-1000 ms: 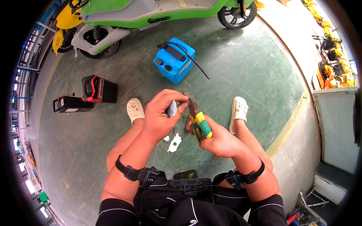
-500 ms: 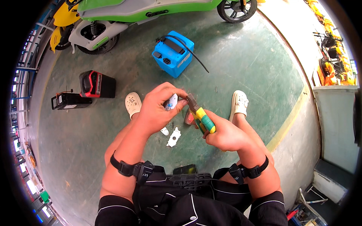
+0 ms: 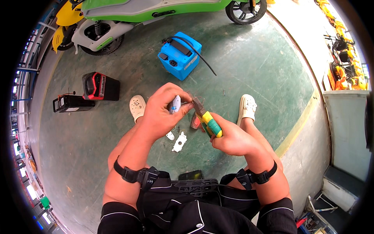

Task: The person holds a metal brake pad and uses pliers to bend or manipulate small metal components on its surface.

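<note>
My left hand is closed around a small white and blue part, mostly covered by the fingers. Its thumb and forefinger pinch something thin, perhaps a wire end, at the jaws of the pliers. The pliers, with yellow and green handles, are gripped in my right hand, jaws pointing up and left to the left fingertips. Under the hands, a white flat plate with a round hole lies on the floor. Beside it is a smaller white piece. A red object shows partly behind the pliers.
A blue battery box with a black cable stands ahead. To the left are a black and red case and a black battery pack. A green scooter stands at the far side; a pale cabinet is at right.
The white and blue part has turned slightly in my left hand and now looks narrower. The pliers stay at nearly the same place by the left fingertips.
</note>
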A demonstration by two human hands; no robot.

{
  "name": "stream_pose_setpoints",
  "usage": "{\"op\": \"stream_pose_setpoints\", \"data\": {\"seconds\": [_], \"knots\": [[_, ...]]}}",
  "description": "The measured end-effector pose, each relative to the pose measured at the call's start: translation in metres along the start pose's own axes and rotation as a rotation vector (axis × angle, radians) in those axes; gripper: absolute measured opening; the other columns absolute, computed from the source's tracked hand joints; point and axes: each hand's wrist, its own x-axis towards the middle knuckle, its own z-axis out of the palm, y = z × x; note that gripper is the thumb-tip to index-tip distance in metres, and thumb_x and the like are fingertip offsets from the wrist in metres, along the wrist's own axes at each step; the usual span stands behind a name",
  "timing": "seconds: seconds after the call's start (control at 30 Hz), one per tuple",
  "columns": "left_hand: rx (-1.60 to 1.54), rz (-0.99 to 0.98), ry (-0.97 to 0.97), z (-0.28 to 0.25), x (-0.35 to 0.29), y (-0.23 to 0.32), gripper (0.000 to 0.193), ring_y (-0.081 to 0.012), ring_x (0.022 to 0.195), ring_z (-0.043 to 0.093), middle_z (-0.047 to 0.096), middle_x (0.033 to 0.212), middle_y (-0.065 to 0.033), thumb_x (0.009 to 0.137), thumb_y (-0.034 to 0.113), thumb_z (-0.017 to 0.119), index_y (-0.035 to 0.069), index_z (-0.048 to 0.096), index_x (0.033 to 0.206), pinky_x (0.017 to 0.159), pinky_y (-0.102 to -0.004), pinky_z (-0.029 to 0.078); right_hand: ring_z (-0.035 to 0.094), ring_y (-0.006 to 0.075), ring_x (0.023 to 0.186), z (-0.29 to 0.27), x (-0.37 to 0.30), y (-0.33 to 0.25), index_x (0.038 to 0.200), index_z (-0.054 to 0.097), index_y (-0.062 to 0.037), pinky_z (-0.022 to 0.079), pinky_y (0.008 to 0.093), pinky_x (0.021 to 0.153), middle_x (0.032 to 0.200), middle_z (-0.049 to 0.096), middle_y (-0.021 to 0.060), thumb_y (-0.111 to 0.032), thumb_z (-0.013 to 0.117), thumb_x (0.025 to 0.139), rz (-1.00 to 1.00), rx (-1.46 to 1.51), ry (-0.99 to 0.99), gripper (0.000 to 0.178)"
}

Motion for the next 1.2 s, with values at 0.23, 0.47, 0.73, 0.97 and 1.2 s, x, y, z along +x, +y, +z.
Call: {"op": "stream_pose_setpoints", "data": {"seconds": [0.23, 0.47, 0.73, 0.97, 1.2], "knots": [[0.007, -0.026, 0.036, -0.002, -0.001, -0.003, 0.034, -0.0076, 0.075, 0.052, 0.063, 0.099, -0.0013, 0.078, 0.003, 0.083, 0.005, 0.066, 0.107, 0.064, -0.0231, 0.042, 0.06, 0.0342, 0.114, -0.001, 0.001, 0.0, 0.135, 0.048, -0.0036, 0.045, 0.0387, 0.097, 0.116, 0.062, 0.0201, 0.004, 0.053, 0.075, -0.014, -0.006, -0.004, 0.061], [-0.571, -0.345, -0.104, -0.006, 0.0, -0.003, 0.061, -0.0068, 0.083, 0.053, 0.065, 0.109, -0.0047, 0.079, 0.002, 0.08, 0.007, 0.052, 0.133, 0.074, -0.0216, 0.043, 0.058, 0.0252, 0.1, 0.001, 0.003, 0.011, 0.133, 0.05, -0.0038, 0.046, 0.0355, 0.089, 0.105, 0.06, 0.0127, 0.004, 0.053, 0.076, -0.051, 0.126, -0.092, 0.058], [-0.79, -0.442, -0.22, -0.006, 0.0, -0.006, 0.054, -0.0091, 0.094, 0.057, 0.064, 0.105, -0.0037, 0.079, 0.013, 0.081, 0.006, 0.057, 0.126, 0.079, -0.0245, 0.046, 0.057, 0.0164, 0.103, -0.002, 0.002, 0.015, 0.145, 0.045, -0.0061, 0.052, 0.0292, 0.085, 0.121, 0.057, 0.0087, 0.009, 0.052, 0.073, -0.091, 0.247, -0.275, 0.073], [-0.706, -0.483, -0.126, 0.004, 0.002, -0.012, 0.037, -0.0078, 0.077, 0.055, 0.064, 0.096, -0.0031, 0.091, 0.022, 0.073, 0.005, 0.06, 0.12, 0.064, -0.0228, 0.043, 0.056, 0.0129, 0.095, -0.01, -0.001, 0.016, 0.147, 0.045, -0.0062, 0.049, 0.0287, 0.082, 0.116, 0.061, 0.0059, 0.002, 0.061, 0.078, -0.04, 0.325, -0.217, 0.071], [-0.761, -0.63, 0.349, 0.002, 0.008, -0.026, 0.024, -0.0058, 0.062, 0.049, 0.058, 0.084, -0.0016, 0.102, 0.022, 0.06, -0.001, 0.06, 0.111, 0.052, -0.0222, 0.035, 0.065, 0.0171, 0.096, -0.025, -0.009, 0.01, 0.139, 0.048, 0.0009, 0.051, 0.028, 0.07, 0.113, 0.066, 0.0095, -0.001, 0.063, 0.082, -0.146, 0.611, 0.173, 0.058]]}}
